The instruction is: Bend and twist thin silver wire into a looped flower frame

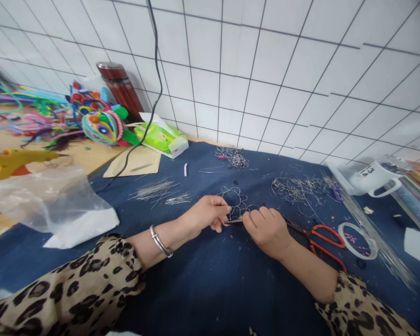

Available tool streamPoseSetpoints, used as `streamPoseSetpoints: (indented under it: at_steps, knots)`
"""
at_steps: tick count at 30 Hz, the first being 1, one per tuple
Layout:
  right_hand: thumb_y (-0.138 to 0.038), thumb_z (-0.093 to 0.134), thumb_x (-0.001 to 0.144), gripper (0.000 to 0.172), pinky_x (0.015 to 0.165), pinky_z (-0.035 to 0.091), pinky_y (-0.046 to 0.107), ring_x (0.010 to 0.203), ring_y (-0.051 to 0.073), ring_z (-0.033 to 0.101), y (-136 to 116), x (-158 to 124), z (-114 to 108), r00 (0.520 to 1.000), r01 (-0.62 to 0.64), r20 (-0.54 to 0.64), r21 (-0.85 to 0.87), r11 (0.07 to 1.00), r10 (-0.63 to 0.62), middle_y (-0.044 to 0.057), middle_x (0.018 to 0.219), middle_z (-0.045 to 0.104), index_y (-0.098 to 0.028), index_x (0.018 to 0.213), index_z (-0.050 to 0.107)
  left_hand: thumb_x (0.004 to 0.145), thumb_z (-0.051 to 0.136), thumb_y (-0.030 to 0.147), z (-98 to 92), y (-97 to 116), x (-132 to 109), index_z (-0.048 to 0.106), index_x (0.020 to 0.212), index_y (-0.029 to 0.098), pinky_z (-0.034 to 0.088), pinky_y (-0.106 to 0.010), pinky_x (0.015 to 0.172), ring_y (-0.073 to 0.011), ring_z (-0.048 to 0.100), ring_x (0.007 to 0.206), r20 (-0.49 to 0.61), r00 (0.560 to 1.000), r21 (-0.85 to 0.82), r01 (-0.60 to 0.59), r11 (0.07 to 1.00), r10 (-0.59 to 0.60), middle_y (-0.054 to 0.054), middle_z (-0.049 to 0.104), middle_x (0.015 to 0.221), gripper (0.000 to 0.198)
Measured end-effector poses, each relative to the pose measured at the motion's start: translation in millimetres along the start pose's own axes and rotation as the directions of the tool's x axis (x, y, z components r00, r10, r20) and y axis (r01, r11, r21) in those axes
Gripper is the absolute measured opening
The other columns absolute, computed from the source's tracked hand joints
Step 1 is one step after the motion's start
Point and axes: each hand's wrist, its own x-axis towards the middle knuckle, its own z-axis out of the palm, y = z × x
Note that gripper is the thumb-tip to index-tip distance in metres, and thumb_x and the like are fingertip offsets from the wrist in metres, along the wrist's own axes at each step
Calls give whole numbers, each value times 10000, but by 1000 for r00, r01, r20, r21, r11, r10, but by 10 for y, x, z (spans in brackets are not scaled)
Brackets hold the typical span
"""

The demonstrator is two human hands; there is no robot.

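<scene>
Bending wire: the step in hand looks like working fine loops into shape, both hands close together over the dark blue cloth (210, 289).
Left hand (212, 212): thumb and fingertips pinching the near part of the looped wire (241, 201).
Right hand (268, 228): curled firmly round a slim metal tool (235, 221), its tip pointing at the left fingertips; the fist hides what kind it is.
Looped wire: between the hands and just beyond the left fingertips, in petal-like rounds; I cannot tell whether the tool bites on it.
Straight wires (156, 190): to the left of the left hand and a little beyond, with short pieces (178, 199) nearer to it.
Wire tangles: one heap (236, 157) well beyond the left hand, a wider heap (297, 189) beyond and right of the right hand.
Orange-handled scissors (327, 237): just right of the right hand, not held.
Next move: probably calls for a steady left pinch, so the loops don't twist, and a small, exact turn of the right wrist at the tool's tip.
</scene>
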Motion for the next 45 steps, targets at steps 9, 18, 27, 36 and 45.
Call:
streamPoseSetpoints:
  at_steps: [9, 18, 27, 36, 45]
  knots:
    - [-170, 463, 842, 85, 557, 169, 328, 615, 129, 350, -42, 15, -41, 998, -26, 50, 36, 999, 24, 4, 625, 461, -169, 826, 546, 766, 551, 352, 3, 8, 15, 527, 731, 145, 348, -156, 361, -82, 544, 377, -18, 1000, 59, -16, 998, 17, 2, 604, 573, 211]
    - [-138, 427, 837, 145, 558, 176, 318, 629, 150, 394, -117, 14, -46, 976, -108, 205, 144, 984, 77, 21, 648, 495, -180, 723, 506, 807, 481, 345, 17, 80, -25, 524, 736, 165, 395, -179, 422, -85, 562, 403, -38, 978, 420, -169, 892, 203, 32, 595, 584, 198]
    - [-313, 442, 859, 186, 566, 237, 278, 679, 151, 510, -109, 60, -103, 884, -291, 442, 266, 919, 152, 23, 729, 584, -188, 757, 534, 866, 404, 266, 3, 145, -117, 539, 816, 184, 419, -200, 569, -107, 583, 563, 139, 871, 789, -385, 479, 472, 15, 603, 654, 166]
    - [-356, 443, 859, 222, 585, 290, 260, 726, 151, 559, -67, 86, -109, 849, -339, 503, 280, 898, 164, 25, 763, 614, -183, 779, 557, 877, 399, 235, 8, 108, -113, 551, 848, 196, 425, -203, 635, -110, 583, 662, 146, 855, 742, -427, 517, 497, 18, 621, 727, 159]
    - [-375, 480, 835, 213, 558, 302, 257, 700, 149, 586, -43, 102, -132, 835, -363, 524, 292, 885, 169, 11, 760, 635, -195, 761, 568, 888, 372, 275, -12, 152, -133, 568, 912, 203, 435, -224, 680, -137, 609, 728, 249, 839, 753, -482, 448, 484, -13, 648, 816, 211]
